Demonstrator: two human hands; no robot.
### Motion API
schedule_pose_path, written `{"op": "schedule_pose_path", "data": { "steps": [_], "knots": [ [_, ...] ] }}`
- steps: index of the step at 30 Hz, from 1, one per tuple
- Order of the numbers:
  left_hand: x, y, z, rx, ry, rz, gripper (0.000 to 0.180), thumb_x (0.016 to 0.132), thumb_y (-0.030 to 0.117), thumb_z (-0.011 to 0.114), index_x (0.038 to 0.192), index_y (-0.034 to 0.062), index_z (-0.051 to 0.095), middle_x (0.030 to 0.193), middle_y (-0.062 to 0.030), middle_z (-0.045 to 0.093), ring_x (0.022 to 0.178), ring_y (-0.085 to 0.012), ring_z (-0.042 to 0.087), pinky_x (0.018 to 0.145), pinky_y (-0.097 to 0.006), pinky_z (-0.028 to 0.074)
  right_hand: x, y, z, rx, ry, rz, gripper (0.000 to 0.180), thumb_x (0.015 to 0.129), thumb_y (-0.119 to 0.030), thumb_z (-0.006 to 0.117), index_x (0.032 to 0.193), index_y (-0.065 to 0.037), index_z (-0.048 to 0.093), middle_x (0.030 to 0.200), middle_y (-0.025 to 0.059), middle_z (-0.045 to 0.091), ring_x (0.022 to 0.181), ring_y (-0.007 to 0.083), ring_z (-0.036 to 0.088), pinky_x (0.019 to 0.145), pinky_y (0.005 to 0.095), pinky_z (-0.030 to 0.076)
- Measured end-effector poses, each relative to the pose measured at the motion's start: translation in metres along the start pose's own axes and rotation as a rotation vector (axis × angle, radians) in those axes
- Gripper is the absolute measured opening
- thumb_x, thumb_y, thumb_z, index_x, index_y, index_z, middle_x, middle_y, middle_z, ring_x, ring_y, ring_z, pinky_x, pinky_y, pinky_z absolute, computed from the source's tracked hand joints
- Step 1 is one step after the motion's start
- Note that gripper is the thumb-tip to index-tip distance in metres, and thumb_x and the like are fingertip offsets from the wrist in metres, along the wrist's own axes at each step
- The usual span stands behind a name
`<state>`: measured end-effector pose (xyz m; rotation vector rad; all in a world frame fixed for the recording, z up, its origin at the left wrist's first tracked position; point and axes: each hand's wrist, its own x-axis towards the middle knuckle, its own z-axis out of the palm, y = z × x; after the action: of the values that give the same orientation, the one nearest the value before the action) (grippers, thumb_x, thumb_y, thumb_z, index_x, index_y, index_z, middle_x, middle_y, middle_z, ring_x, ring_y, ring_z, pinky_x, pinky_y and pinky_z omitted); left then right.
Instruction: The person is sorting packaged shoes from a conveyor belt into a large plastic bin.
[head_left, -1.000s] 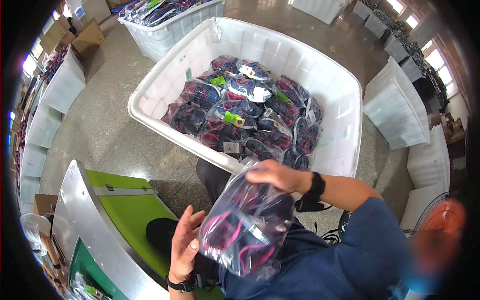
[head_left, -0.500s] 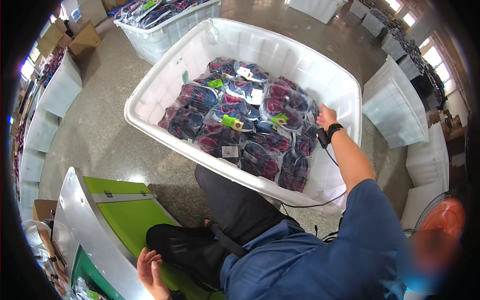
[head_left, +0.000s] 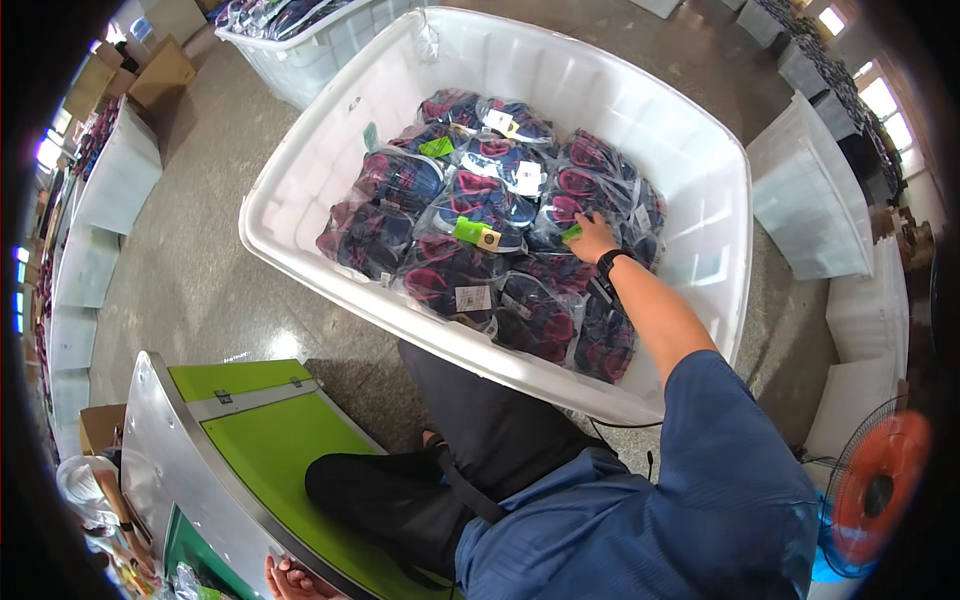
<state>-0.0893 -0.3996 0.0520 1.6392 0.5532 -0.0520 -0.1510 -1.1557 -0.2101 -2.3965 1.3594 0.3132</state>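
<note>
Clear plastic bags of navy and pink shoes (head_left: 480, 210) lie in rows in a large white plastic tub (head_left: 690, 130). Into its right part reaches my right hand (head_left: 595, 240), with a black wristband on the wrist. Its fingers close on one bagged pair of shoes (head_left: 560, 205), beside a green tag; the undersides of the fingers are hidden. My left hand (head_left: 288, 580) is at the bottom edge of the view, against the metal edge of a table. The fingers there are curled, and nothing shows in them.
A metal-edged table (head_left: 150, 440) with a green panel (head_left: 290, 440) stands at my lower left. Another filled tub (head_left: 300, 60) is beyond the main one. More white tubs (head_left: 810, 190) line the right side. An orange fan (head_left: 880, 485) stands at lower right.
My right hand has moved left from the tub's right wall onto a bagged pair of shoes. My left hand has dropped lower to the table edge, its fingers curling in.
</note>
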Motion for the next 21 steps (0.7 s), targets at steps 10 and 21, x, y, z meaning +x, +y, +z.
{"op": "schedule_pose_path", "data": {
  "steps": [10,21],
  "knots": [
    [0.017,-0.009,0.002,0.014,0.068,-0.014,0.026,0.108,0.025,0.057,0.121,0.0032,0.063,0.094,-0.0073,0.068,0.067,-0.0103,0.054,0.056,-0.022,0.040,0.084,-0.017,0.033,0.208,0.163,0.064,0.062,0.095,-0.042,0.063,0.154,-0.028,0.049,0.174,-0.0009,0.019,0.157,0.0468,0.016,0.106,0.0887,0.021],
    [0.027,-0.010,0.002,0.058,0.115,-0.052,0.029,0.105,0.033,0.058,0.111,0.0058,0.067,0.068,-0.0014,0.062,0.049,-0.0096,0.045,0.044,-0.024,0.034,0.082,0.012,0.020,0.290,0.371,-0.301,0.070,0.089,-0.041,0.074,0.145,-0.003,0.056,0.161,0.0231,0.042,0.148,0.0368,0.042,0.120,0.0418,0.037]
  ]
}}
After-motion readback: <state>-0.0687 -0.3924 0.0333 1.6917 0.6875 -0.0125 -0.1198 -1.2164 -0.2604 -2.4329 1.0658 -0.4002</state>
